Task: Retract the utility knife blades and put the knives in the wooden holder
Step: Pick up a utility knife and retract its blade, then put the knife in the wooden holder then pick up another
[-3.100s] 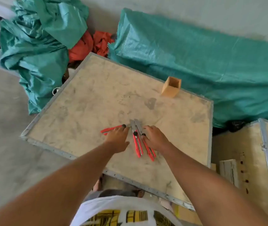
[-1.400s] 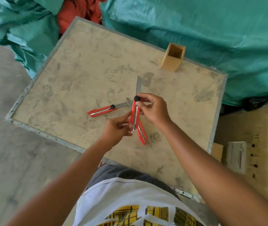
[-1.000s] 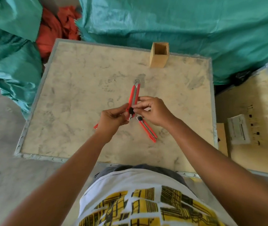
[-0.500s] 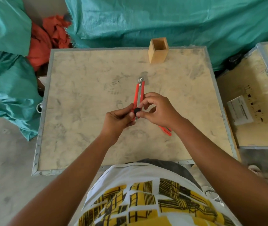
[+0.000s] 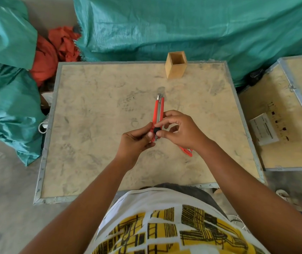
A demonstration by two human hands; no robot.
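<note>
A red utility knife [image 5: 158,112] is held over the plywood crate top [image 5: 95,136], tip pointing away from me, with only a short bit of blade showing at the tip. My left hand [image 5: 134,143] grips its rear end. My right hand [image 5: 180,130] pinches the black slider knob with thumb and finger. A second red knife [image 5: 186,151] lies on the crate under my right wrist, mostly hidden. The wooden holder [image 5: 176,64], a square open-topped box, stands upright at the crate's far edge, apart from both hands. A third knife is out of sight.
Green tarpaulin [image 5: 192,24] covers bulk behind the crate and a heap at the left [image 5: 5,76], with red cloth [image 5: 54,50] between them. A second crate [image 5: 284,114] with a paper label stands to the right. Bare concrete floor lies at the left.
I picked one knife up off the crate with both hands. Its long blade, out 1.4 s ago, is now almost fully drawn in. The camera view shifted to face the crate squarely.
</note>
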